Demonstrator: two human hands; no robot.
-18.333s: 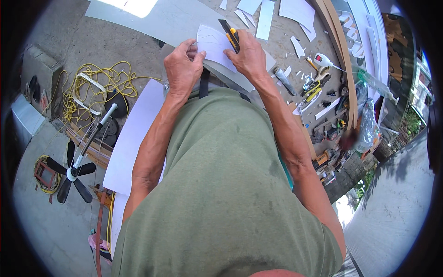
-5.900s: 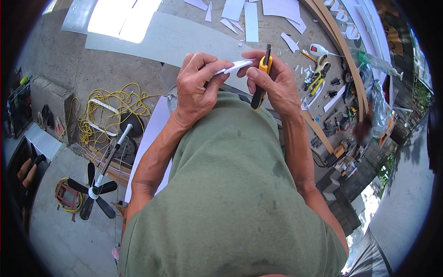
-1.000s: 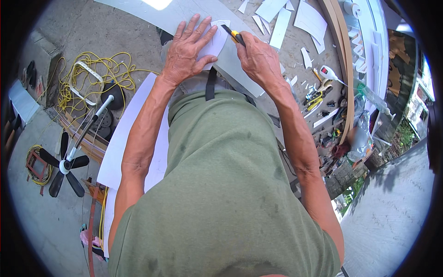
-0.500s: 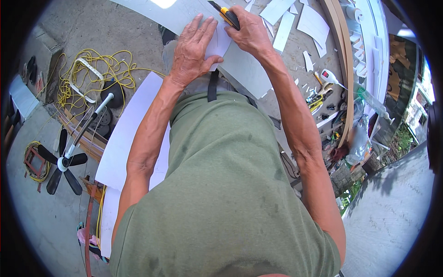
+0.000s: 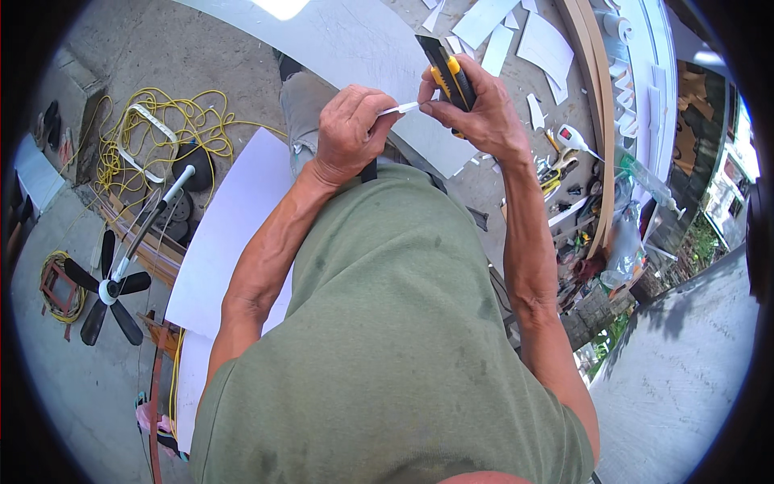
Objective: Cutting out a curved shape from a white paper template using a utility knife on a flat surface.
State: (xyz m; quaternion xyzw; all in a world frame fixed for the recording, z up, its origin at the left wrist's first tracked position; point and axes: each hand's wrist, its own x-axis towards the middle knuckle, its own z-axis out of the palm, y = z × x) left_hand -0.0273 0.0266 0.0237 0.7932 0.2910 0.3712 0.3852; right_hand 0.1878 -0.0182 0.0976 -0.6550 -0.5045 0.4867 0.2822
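My left hand pinches a thin white strip between thumb and fingers, held up in front of my chest. My right hand grips a yellow and black utility knife, blade end pointing up and away, and its fingertips touch the other end of the same strip. Both hands meet above a large white sheet lying on the concrete ground. My green shirt fills the lower middle of the view.
White offcuts lie scattered on the ground at upper right beside a curved wooden strip and hand tools. A yellow cord, a standing fan and another white sheet lie at left.
Both hands have lifted off the white sheet and come toward my chest. My left hand, flat on the sheet a second ago, now pinches a thin strip; the knife points upward.
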